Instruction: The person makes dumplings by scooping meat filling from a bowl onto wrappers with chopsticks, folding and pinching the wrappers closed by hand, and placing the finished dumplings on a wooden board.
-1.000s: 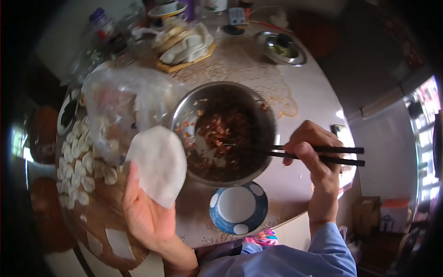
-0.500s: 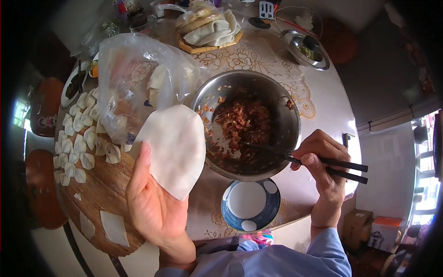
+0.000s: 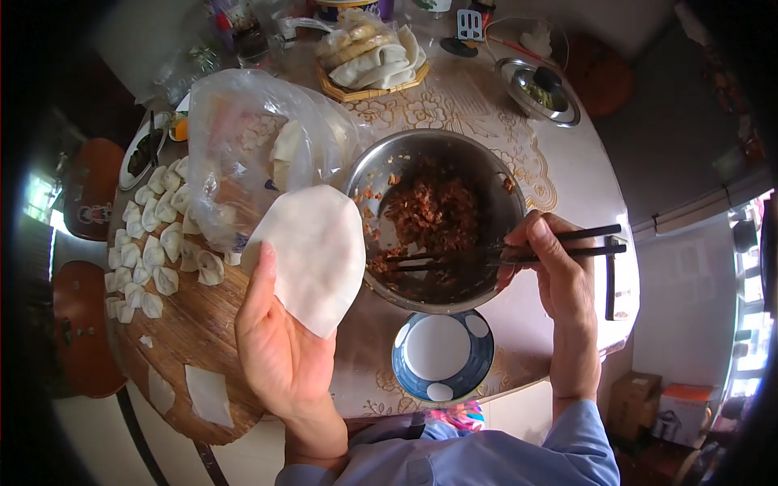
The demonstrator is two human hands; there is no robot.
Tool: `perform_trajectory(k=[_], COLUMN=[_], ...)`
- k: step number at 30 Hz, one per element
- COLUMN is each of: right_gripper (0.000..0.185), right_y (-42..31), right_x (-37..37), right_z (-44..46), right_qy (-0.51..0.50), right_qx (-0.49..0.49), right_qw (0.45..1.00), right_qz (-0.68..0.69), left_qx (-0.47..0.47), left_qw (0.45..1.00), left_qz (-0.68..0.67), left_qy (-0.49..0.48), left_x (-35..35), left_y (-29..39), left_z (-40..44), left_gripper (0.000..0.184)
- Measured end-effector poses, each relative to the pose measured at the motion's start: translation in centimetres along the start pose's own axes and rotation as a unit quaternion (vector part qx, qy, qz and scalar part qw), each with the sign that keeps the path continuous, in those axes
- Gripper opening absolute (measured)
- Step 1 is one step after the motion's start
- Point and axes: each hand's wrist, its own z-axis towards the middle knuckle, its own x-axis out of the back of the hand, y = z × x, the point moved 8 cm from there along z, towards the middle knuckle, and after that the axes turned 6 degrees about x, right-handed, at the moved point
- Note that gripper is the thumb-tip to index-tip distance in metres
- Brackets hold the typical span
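A thin white dough wrapper [image 3: 314, 251] lies across the fingers of my left hand [image 3: 288, 352], its edge pinned under the thumb. My right hand [image 3: 555, 267] grips dark chopsticks [image 3: 486, 257]. Their tips reach into the reddish-brown minced filling [image 3: 433, 211], near the left side of the steel bowl [image 3: 486, 298]. The fingers of my right hand are at the bowl's right rim. Left of the wrapper, several folded dumplings [image 3: 151, 257] sit in rows on a wooden board [image 3: 194, 324]. A loose square wrapper [image 3: 209, 395] rests near the board's front edge.
A blue-and-white plate [image 3: 438, 356] stands just in front of the bowl. Behind my left hand is a clear plastic bag [image 3: 235, 154] with wrappers inside. Farther back are a basket [image 3: 373, 91] of dough sheets and a lidded dish [image 3: 539, 93] at the right.
The chopstick tips have moved left through the filling, and my right hand has shifted slightly up and left. My left hand still holds the wrapper. The whole view has shifted a little.
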Motion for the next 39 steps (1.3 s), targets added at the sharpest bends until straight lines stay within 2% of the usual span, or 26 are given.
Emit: perform_trajectory(k=[3,8,11,15,22,25,31,36,39], right_gripper=[0.033,0.033,0.035,0.028,0.029,0.032,0.033,0.029,0.028], right_y=[0.6,-1.4,-2.2,-1.9,-0.6,0.4,0.9,-0.5,-2.0], right_x=[0.7,2.0,1.3,-0.7,-1.6,-1.2,0.0,2.2,3.5], right_z=[0.6,0.5,0.0,-0.6,-0.5,-0.4,0.2,0.5,0.1], right_qy=[0.027,0.06,0.029,-0.036,-0.053,-0.04,0.08,0.105,0.124], right_qx=[-0.016,0.042,0.077,0.077,0.037,0.001,-0.007,0.048,0.126], right_qw=[0.997,0.997,0.995,0.992,0.995,0.998,0.995,0.986,0.975], right_qz=[0.072,0.039,-0.047,-0.089,-0.071,-0.044,0.066,0.12,0.131], left_qx=[-0.011,-0.029,-0.03,-0.029,-0.023,-0.023,-0.038,-0.024,0.006], left_qw=[1.0,0.999,0.999,0.998,0.999,0.999,0.998,0.998,0.999], left_qz=[0.013,0.029,0.041,0.043,0.042,0.043,0.051,0.059,0.054], left_qy=[0.005,0.007,0.008,0.019,0.02,0.016,0.025,0.01,-0.001], left_x=[0.1,0.1,0.0,0.1,0.0,0.1,0.2,-0.2,-0.5], left_y=[0.2,0.7,0.6,0.4,0.2,0.3,0.6,0.0,-1.2], left_z=[0.1,0.1,0.1,0.3,0.2,0.1,0.0,0.1,0.2], left_gripper=[0.036,0.035,0.035,0.035,0.036,0.036,0.036,0.038,0.038])
